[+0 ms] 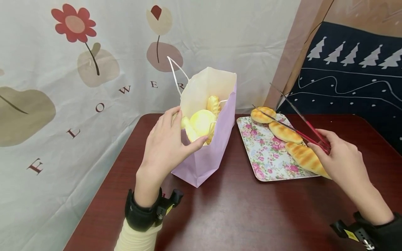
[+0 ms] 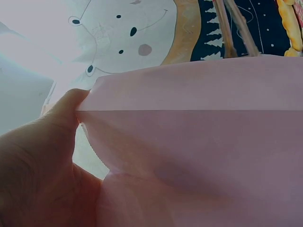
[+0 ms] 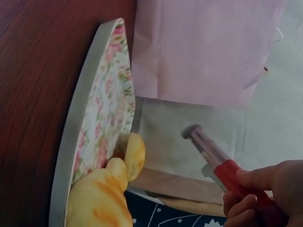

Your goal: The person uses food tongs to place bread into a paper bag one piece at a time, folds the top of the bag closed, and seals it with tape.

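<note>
A lilac paper bag [image 1: 216,150] stands upright with its mouth facing me, and several pieces of bread [image 1: 202,122] show inside it. My left hand [image 1: 168,143] grips the bag's near rim, its thumb along the front edge; the left wrist view has the lilac paper [image 2: 189,142] filling much of it. In my right hand [image 1: 345,164] are tongs [image 1: 309,130] with red handles, their arms spread above a flowered tray [image 1: 260,153]. Nothing is between the tong tips. On the tray lie a round bun [image 1: 263,115], a smaller loaf [image 1: 284,132] and a longer loaf [image 1: 306,158].
The dark reddish table [image 1: 245,212] carries both bag and tray. A flower-printed white cloth [image 1: 110,122] hangs behind and to the left, with a navy cloth [image 1: 355,94] at the back right. A white handle [image 1: 176,71] rises from the bag's far side.
</note>
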`<state>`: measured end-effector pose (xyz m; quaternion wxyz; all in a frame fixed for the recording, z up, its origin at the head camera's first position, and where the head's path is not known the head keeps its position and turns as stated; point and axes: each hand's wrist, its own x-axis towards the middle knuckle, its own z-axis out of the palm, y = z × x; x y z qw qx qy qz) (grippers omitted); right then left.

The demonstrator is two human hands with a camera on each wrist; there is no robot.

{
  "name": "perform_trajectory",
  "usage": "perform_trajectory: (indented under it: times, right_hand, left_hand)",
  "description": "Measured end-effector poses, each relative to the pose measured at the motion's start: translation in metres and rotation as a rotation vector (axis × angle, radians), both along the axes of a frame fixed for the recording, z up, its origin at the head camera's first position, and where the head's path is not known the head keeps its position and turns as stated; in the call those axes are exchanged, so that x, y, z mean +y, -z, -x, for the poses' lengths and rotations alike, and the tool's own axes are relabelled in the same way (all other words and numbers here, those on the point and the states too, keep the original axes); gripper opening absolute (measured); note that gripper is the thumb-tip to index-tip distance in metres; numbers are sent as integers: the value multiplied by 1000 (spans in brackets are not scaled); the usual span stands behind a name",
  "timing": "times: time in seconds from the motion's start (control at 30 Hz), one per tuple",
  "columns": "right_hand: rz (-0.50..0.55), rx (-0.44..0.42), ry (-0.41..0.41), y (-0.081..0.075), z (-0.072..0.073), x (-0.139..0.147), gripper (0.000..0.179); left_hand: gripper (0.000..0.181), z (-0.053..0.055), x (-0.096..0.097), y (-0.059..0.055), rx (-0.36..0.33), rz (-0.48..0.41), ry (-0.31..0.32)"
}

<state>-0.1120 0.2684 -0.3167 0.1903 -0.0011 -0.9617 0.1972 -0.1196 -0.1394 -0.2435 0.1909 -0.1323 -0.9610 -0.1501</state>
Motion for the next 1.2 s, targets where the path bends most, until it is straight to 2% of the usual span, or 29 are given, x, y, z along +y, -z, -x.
perform_trajectory:
  times: [0.33, 0.63, 0.87, 1.07, 1.2]
  right_hand:
    - [-116, 42, -34, 9, 1, 0, 59]
    - [-192, 9, -40, 15, 3, 2, 61]
    - [-187, 14, -45, 23, 8, 2, 59]
    - [-179, -17, -22, 27, 13, -4, 60]
    - [-190, 40, -43, 28, 14, -7, 56]
  left_hand:
    - [89, 0, 0, 1, -6, -5, -3]
    - [88, 0, 0, 0, -26, -7, -7]
    - [89, 0, 0, 0, -29, -5, -7]
    - [88, 0, 0, 1, -23, -5, -5]
    - [89, 0, 0, 1, -21, -3, -9]
